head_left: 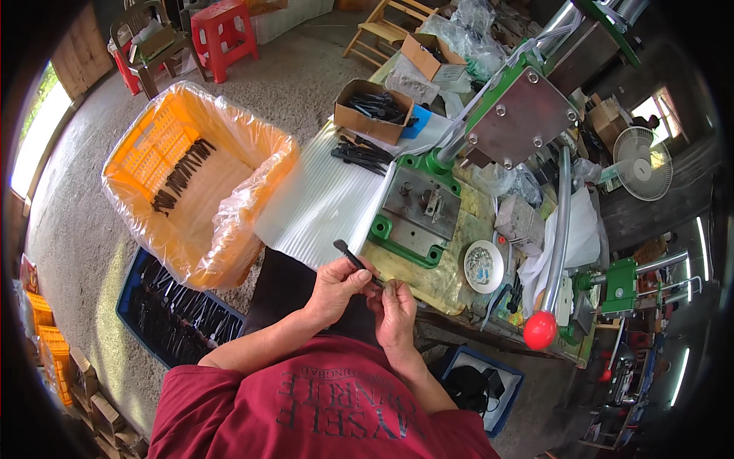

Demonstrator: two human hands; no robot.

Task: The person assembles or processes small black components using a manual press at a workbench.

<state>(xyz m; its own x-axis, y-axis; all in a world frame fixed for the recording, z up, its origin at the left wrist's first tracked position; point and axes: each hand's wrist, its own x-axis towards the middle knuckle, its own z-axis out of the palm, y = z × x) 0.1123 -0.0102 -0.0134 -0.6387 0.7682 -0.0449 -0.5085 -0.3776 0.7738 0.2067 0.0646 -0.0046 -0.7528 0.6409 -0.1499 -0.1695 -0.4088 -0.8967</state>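
While the left hand (336, 289) grips a slim black handle-like piece (350, 254) just below frame centre and the right hand (395, 315) pinches its lower end, it seems light, stiff, best held mid-shaft.

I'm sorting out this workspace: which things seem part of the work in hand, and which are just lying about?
Likely in use:
black part, held in left hand and right hand
green press
cardboard box of black parts
orange crate

Probably just about:
red stool
white fan
wooden chair
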